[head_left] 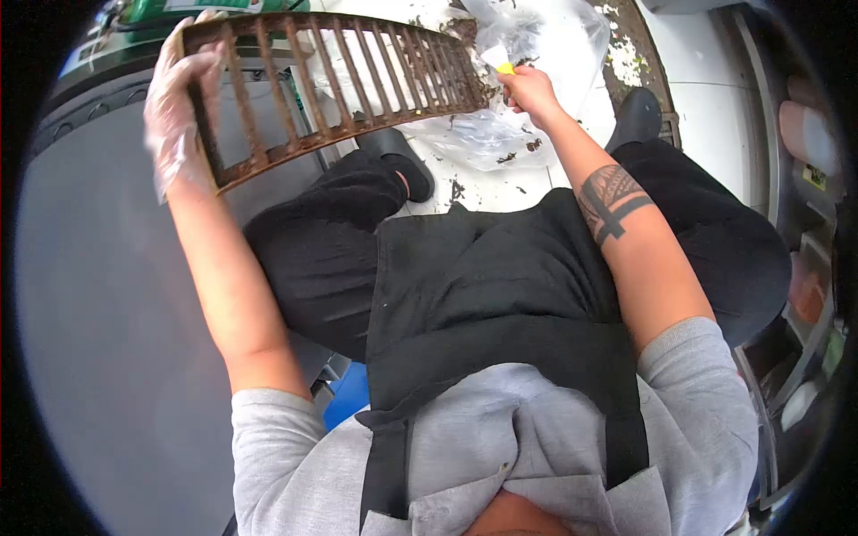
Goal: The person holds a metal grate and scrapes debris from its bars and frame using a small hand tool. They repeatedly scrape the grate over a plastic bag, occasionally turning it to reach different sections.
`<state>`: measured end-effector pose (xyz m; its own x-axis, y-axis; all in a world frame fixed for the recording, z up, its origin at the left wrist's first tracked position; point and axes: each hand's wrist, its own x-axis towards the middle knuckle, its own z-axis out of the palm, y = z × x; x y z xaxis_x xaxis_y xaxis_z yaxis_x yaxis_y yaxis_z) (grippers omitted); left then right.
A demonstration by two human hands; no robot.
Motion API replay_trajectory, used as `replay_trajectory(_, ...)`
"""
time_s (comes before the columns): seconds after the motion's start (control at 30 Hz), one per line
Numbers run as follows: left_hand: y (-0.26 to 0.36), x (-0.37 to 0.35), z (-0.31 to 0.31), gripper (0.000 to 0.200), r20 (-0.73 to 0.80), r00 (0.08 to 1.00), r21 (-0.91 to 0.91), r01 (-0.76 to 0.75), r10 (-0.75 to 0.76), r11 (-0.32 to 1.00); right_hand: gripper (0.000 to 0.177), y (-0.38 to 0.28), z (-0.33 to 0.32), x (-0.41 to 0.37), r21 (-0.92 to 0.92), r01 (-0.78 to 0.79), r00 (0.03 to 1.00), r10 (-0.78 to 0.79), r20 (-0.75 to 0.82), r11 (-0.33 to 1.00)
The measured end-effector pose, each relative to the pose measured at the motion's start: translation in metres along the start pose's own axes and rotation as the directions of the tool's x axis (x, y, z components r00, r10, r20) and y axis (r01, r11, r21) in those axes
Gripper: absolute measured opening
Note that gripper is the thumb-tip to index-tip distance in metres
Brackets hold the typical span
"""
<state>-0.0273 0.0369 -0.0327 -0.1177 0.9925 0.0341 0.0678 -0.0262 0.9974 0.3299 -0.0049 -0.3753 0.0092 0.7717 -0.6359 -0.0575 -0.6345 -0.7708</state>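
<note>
Above white floor tiles (706,107), a long rusty metal grate (349,141) spans crosswise, gloved left hand (174,107) gripping its left end, right hand (529,91) clenching a small yellow scraper (500,62) at its right.

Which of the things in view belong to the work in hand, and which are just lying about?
In use:
- grate, gripped by the gloved left hand
- small white-and-yellow tool, held against the grate's end by the right hand
- clear plastic bag on the floor below, strewn with dark scraps

Lying about:
- green object, top left
- blue item under the seat
</note>
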Motion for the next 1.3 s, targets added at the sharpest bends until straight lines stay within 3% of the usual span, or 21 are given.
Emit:
replay_trajectory(0.03, 0.006, -0.006, 0.005, 0.067, -0.004, 1.000, 0.068, 0.016, -0.016, 0.998, 0.018, 0.000, 0.003, 0.002, -0.049, 0.010, 0.999, -0.009, 0.032, 0.999)
replay_trajectory(0.07, 0.005, -0.008, 0.004, 0.067, 0.005, 1.000, -0.008, 0.015, -0.015, 1.000, 0.019, -0.001, 0.007, 0.004, -0.096, 0.022, 0.998, -0.015, 0.067, 0.995)
replay_trajectory(0.23, 0.007, -0.017, 0.015, 0.069, -0.023, 1.000, -0.024, -0.002, 0.002, 1.000, 0.027, -0.006, 0.025, 0.021, -0.100, 0.079, 0.987, -0.064, 0.149, 0.992)
replay_trajectory(0.3, 0.011, -0.021, 0.022, 0.072, -0.034, 0.999, -0.008, -0.021, 0.021, 1.000, 0.029, -0.011, 0.038, 0.038, -0.178, 0.247, 0.966, -0.228, 0.123, 0.953)
replay_trajectory(0.4, 0.013, -0.022, 0.024, 0.072, -0.004, 1.000, 0.040, -0.023, 0.023, 0.999, 0.031, -0.021, 0.056, 0.058, -0.284, 0.340, 0.939, -0.339, 0.057, 0.896)
replay_trajectory(0.43, 0.013, -0.023, 0.027, 0.072, -0.010, 1.000, 0.065, -0.022, 0.022, 0.998, 0.033, -0.026, 0.062, 0.061, -0.225, 0.276, 0.961, -0.275, 0.035, 0.934)
replay_trajectory(0.6, 0.009, -0.023, 0.032, 0.071, -0.024, 0.999, 0.103, -0.037, 0.039, 0.994, 0.032, -0.029, 0.088, 0.064, -0.273, 0.233, 0.962, -0.262, -0.077, 0.933)
replay_trajectory(0.67, 0.008, -0.021, 0.030, 0.071, -0.026, 0.999, 0.124, -0.040, 0.043, 0.992, 0.031, -0.029, 0.093, 0.047, -0.399, 0.408, 0.858, -0.494, -0.141, 0.821)
replay_trajectory(0.7, 0.007, -0.019, 0.027, 0.072, -0.015, 0.999, 0.109, -0.032, 0.033, 0.993, 0.033, -0.030, 0.092, 0.045, -0.467, 0.488, 0.805, -0.586, -0.086, 0.738)
replay_trajectory(0.8, 0.008, -0.022, 0.026, 0.072, -0.007, 1.000, 0.110, -0.021, 0.022, 0.994, 0.038, -0.044, 0.075, 0.045, -0.550, 0.528, 0.783, -0.621, 0.021, 0.647)
replay_trajectory(0.87, 0.010, -0.023, 0.028, 0.071, -0.009, 0.999, 0.167, -0.040, 0.043, 0.985, 0.039, -0.058, 0.067, 0.046, -0.598, 0.472, 0.820, -0.571, 0.028, 0.648)
replay_trajectory(0.93, 0.011, -0.023, 0.030, 0.071, -0.016, 0.999, 0.146, -0.033, 0.035, 0.989, 0.032, -0.058, 0.066, 0.064, -0.597, 0.404, 0.831, -0.551, -0.077, 0.693)
replay_trajectory(1.0, 0.011, -0.021, 0.030, 0.072, -0.015, 1.000, 0.124, -0.022, 0.024, 0.992, 0.034, -0.057, 0.071, 0.070, -0.623, 0.383, 0.857, -0.514, -0.036, 0.682)
replay_trajectory(1.07, 0.008, -0.018, 0.027, 0.073, -0.029, 0.999, 0.087, -0.025, 0.027, 0.996, 0.038, -0.059, 0.081, 0.067, -0.525, 0.639, 0.726, -0.667, 0.169, 0.563)
replay_trajectory(1.1, 0.007, -0.017, 0.026, 0.073, -0.031, 0.999, 0.084, -0.023, 0.026, 0.996, 0.042, -0.065, 0.081, 0.062, -0.299, 0.597, 0.801, -0.572, 0.174, 0.745)
replay_trajectory(1.13, 0.007, -0.016, 0.024, 0.073, -0.019, 1.000, 0.085, -0.017, 0.018, 0.996, 0.042, -0.070, 0.079, 0.060, -0.300, 0.594, 0.803, -0.568, 0.179, 0.746)
replay_trajectory(1.2, 0.009, -0.019, 0.024, 0.073, -0.010, 1.000, 0.089, -0.017, 0.018, 0.996, 0.039, -0.079, 0.073, 0.057, 0.023, 0.348, 0.912, -0.344, 0.224, 0.937)
replay_trajectory(1.23, 0.010, -0.019, 0.025, 0.073, -0.026, 1.000, 0.105, -0.011, 0.014, 0.994, 0.032, -0.068, 0.070, 0.070, -0.350, 0.474, 0.880, -0.448, 0.158, 0.808)
replay_trajectory(1.27, 0.011, -0.018, 0.028, 0.072, -0.037, 0.999, 0.119, -0.008, 0.012, 0.993, 0.032, -0.054, 0.061, 0.080, -0.350, 0.477, 0.878, -0.453, 0.155, 0.806)
replay_trajectory(1.3, 0.011, -0.017, 0.029, 0.072, -0.031, 0.999, 0.114, -0.011, 0.014, 0.993, 0.034, -0.051, 0.052, 0.079, -0.544, 0.333, 0.930, -0.364, 0.053, 0.770)
